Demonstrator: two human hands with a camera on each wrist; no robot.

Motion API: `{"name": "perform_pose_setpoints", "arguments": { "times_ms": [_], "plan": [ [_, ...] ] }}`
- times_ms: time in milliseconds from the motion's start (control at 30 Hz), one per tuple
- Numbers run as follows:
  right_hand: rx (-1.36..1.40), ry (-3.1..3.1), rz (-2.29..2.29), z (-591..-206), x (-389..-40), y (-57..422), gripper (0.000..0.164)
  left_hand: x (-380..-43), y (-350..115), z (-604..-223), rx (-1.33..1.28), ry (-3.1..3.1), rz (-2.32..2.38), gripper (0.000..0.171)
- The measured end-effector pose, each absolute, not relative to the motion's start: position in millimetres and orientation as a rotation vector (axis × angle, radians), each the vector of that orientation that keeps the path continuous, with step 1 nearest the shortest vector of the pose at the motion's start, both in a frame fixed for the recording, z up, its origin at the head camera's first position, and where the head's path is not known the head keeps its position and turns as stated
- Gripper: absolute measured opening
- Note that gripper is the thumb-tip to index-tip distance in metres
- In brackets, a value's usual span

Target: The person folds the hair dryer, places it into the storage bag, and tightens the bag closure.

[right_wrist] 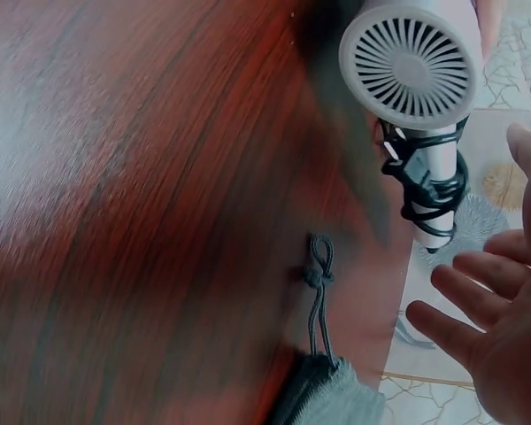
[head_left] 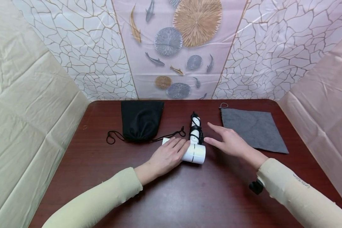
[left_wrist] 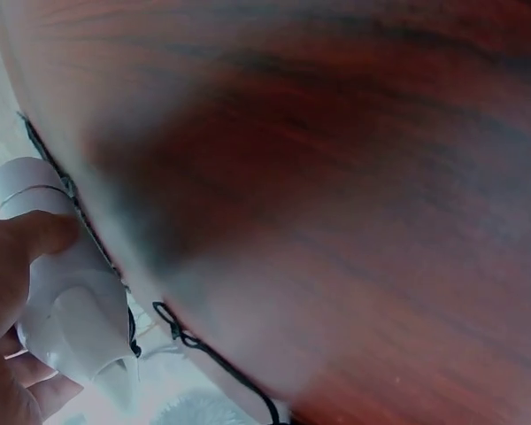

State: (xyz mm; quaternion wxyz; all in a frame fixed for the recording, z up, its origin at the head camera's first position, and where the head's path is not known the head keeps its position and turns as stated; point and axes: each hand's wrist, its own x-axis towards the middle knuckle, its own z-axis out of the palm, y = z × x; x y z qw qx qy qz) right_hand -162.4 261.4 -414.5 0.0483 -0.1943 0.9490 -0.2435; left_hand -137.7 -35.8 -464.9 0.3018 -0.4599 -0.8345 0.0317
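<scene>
A white hair dryer (head_left: pixel 198 154) lies near the middle of the table, its handle pointing to the far side. Black cord (right_wrist: pixel 435 193) is wound around that handle. My left hand (head_left: pixel 167 155) grips the barrel from the left, and the left wrist view shows the thumb on one side and fingers on the other. Just right of the handle, my right hand (head_left: pixel 231 141) is held with fingers extended and apart, not touching the dryer. The right wrist view shows the dryer's round slotted vent (right_wrist: pixel 411 67).
A black drawstring pouch (head_left: pixel 141 120) lies at the back left, its cords spread toward the dryer. At the back right a grey cloth pouch (head_left: pixel 250 128) lies flat. Fabric-covered walls (head_left: pixel 97 47) stand behind and beside the dark red wooden table (head_left: pixel 196 202).
</scene>
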Motion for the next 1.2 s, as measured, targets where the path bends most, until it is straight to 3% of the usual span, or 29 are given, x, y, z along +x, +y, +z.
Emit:
{"name": "perform_pose_setpoints", "arguments": {
  "times_ms": [533, 1200],
  "plan": [
    [-0.379, 2.651, -1.228, -421, -173, 239, 0.084, -132, -49, -452, -1.286, -2.114, 0.079, 0.043],
    [-0.408, 2.596, -1.538, -417, -170, 207, 0.073, -130, -61, -439, -1.373, -1.991, 0.047, 0.047]
  ]
}}
